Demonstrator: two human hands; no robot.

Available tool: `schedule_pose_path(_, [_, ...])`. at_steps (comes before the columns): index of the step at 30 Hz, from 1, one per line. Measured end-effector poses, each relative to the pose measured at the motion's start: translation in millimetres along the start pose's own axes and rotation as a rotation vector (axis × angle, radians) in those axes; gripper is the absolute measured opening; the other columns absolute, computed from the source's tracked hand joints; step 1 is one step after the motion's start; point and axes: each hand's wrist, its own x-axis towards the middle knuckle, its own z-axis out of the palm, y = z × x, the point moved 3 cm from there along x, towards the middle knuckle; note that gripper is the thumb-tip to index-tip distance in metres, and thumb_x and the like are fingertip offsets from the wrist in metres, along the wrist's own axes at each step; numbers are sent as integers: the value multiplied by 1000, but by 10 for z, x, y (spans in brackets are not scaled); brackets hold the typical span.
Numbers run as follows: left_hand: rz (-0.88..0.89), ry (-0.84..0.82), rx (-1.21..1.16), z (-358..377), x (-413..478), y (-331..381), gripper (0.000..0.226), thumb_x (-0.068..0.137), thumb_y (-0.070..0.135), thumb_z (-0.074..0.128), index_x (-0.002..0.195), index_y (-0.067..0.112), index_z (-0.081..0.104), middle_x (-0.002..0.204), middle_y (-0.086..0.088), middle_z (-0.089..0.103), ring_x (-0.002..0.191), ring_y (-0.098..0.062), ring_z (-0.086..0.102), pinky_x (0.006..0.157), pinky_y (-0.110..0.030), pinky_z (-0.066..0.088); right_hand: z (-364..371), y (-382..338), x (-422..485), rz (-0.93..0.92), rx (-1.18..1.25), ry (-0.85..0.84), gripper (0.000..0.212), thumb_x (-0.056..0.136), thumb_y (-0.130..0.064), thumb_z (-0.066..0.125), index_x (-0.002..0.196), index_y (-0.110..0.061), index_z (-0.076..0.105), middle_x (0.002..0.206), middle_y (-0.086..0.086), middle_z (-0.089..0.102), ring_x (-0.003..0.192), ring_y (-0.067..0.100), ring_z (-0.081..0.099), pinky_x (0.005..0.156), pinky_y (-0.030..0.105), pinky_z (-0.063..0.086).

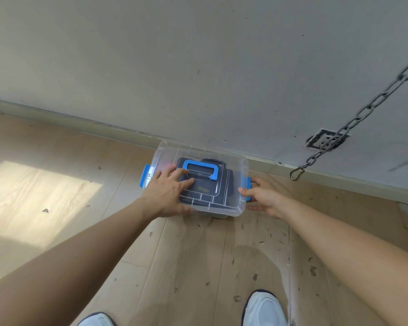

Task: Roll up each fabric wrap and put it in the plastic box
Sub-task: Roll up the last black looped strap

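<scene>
My two bare forearms fill the near view, both stretched forward and down. My left hand [167, 194] lies flat on the lid of the plastic box [236, 161], fingers straight and spread, tips touching the blue handle [199, 164]. My right hand [265, 196] is at the box's right end, thumb on the lid's corner and fingers beside the blue latch [248, 184]; I cannot tell whether it grips. The box sits on the wooden floor [57, 184] against the skirting, lid on, long axis running left to right, dark fabric wraps [229, 182] inside. A chain [363, 111] hangs to the right near a wall socket [325, 140].
</scene>
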Motion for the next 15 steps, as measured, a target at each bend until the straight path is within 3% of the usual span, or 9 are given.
schedule_pose_path(4, [-30,-14,-16,-88,58,38,88,79,79,60,152,36,40,157,0,31,146,-26,25,117,-51,33,-7,-10,16,25,46,-15,53,86,-17,77,132,-23,53,120,5,68,107,27,68,97,49,55])
schedule_pose_path(7, [-51,63,41,-213,78,96,93,68,88,60,141,32,46,149,-1,36,136,-29,35,109,-48,39,-16,4,45,13,50,-14,57,84,-16,79,134,-24,51,121,5,66,107,27,68,96,50,56])
schedule_pose_path(9, [-44,97,32,-240,110,165,103,63,92,58,146,35,35,157,-3,29,142,-34,30,110,-50,37,-19,25,63,4,43,-12,62,83,-16,80,135,-26,49,123,6,65,107,27,68,95,49,57])
schedule_pose_path(11, [-37,43,-16,-201,178,257,115,63,96,53,157,46,11,170,1,4,150,-44,16,114,-60,30,-33,47,77,-4,53,-19,65,81,-17,83,136,-26,49,124,6,66,108,27,68,95,49,57])
schedule_pose_path(13, [-72,-47,-60,-115,251,342,117,63,101,42,157,53,-8,171,9,-17,153,-50,-2,116,-72,16,-51,55,76,-7,67,-36,67,79,-20,85,136,-27,50,124,5,67,108,27,69,94,48,57])
schedule_pose_path(15, [-115,-102,-55,-24,300,389,117,60,105,32,154,55,-17,169,9,-22,152,-52,-15,115,-78,7,-67,53,59,-15,69,-42,65,80,-24,85,135,-28,51,123,6,68,108,27,69,94,49,57])
